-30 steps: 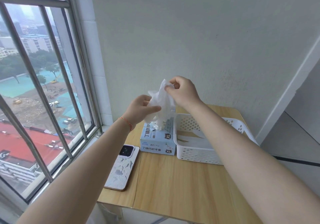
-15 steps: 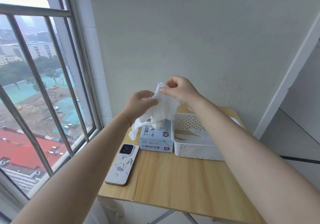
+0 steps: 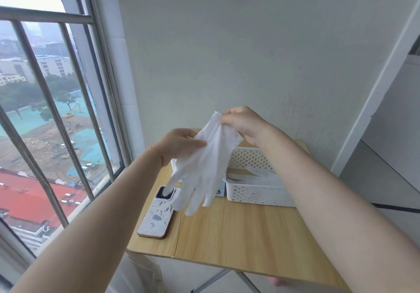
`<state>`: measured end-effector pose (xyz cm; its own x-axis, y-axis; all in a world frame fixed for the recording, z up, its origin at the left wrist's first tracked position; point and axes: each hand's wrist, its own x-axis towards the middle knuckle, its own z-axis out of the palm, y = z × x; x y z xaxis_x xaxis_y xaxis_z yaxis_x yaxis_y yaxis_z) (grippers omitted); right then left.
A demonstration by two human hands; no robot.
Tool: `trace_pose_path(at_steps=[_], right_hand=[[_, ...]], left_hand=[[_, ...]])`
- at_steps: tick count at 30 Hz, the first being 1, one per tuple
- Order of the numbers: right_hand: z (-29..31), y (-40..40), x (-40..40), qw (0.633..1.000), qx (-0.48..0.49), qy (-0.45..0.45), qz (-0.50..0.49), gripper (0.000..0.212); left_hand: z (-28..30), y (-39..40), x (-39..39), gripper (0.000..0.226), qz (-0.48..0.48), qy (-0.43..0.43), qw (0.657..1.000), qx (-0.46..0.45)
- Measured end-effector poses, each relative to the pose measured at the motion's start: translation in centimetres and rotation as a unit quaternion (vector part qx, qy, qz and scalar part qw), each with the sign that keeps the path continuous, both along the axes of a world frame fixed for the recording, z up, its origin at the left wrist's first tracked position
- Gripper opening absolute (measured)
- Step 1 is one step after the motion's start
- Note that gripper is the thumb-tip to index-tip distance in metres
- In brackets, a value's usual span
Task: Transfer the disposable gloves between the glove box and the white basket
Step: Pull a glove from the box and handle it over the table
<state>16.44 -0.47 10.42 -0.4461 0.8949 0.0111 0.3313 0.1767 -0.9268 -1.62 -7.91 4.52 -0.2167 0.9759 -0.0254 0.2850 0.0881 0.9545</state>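
A thin white disposable glove point(image 3: 205, 163) hangs in the air, cuff up, limp fingers dangling down. It almost wholly hides the pale blue cardboard glove box point(image 3: 220, 191), just a corner peeking out. Touching that box's side sits the white perforated plastic basket point(image 3: 259, 194), flat white gloves point(image 3: 263, 177) lying inside.

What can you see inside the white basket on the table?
Inside the white basket, pale, flat, translucent sheets, probably gloves, lie on the bottom, with wood showing through. The right forearm covers the basket's right end, so what lies there cannot be seen.
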Motion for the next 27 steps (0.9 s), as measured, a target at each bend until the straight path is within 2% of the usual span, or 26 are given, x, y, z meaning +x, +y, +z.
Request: trace_pose_path(at_steps=[3, 4, 7, 11, 13, 16, 18, 20, 21, 24, 27], right_hand=[[-1.3, -0.2, -0.7, 0.999, 0.018, -0.05, -0.005, 0.008], [-1.6, -0.2, -0.9, 0.997, 0.031, -0.068, -0.001, 0.008], [-2.3, -0.4, -1.7, 0.993, 0.059, -0.105, 0.001, 0.004], [-2.2, -0.3, -2.4, 0.99, 0.071, -0.121, 0.018, 0.009], [-1.9, -0.3, -2.8, 0.991, 0.068, -0.112, 0.023, 0.011], [-1.6, 0.1, -3.2, 0.993, 0.08, -0.081, 0.002, 0.009], [-1.6, 0.6, -3.2, 0.994, 0.087, -0.061, -0.024, 0.01], [-1.7, 1.2, -2.7, 0.993, 0.088, -0.061, -0.054, 0.023], [-1.8, 1.4, -2.4, 0.992, 0.083, -0.067, -0.066, 0.029], [-2.6, 2.2, -1.2, 0.99, 0.049, -0.093, -0.091, 0.029], [-4.1, 3.1, 0.3, 0.986, -0.003, -0.121, -0.111, 0.019]], left_hand=[[-1.7, -0.3, -0.7, 0.061, -0.03, 0.064, 0.995, -0.076], [-1.9, -0.4, -0.8, 0.06, -0.041, 0.095, 0.991, -0.086], [-2.2, -0.4, -0.8, 0.026, -0.085, 0.181, 0.974, -0.108], [-2.0, 0.0, -0.9, 0.019, -0.122, 0.224, 0.96, -0.113], [-2.2, 0.2, -1.0, 0.023, -0.116, 0.192, 0.969, -0.107], [-2.9, 0.4, -1.2, 0.042, -0.09, 0.097, 0.987, -0.091], [-3.6, 0.4, -1.6, 0.049, -0.073, -0.014, 0.994, -0.079], [-4.3, 0.3, -2.0, 0.042, -0.065, -0.142, 0.985, -0.072], [-4.6, 0.4, -2.2, 0.038, -0.066, -0.177, 0.98, -0.07], [-4.8, 0.5, -2.5, 0.029, -0.077, -0.169, 0.98, -0.066], [-4.4, 2.1, -1.8, 0.025, -0.044, -0.106, 0.991, -0.066]])
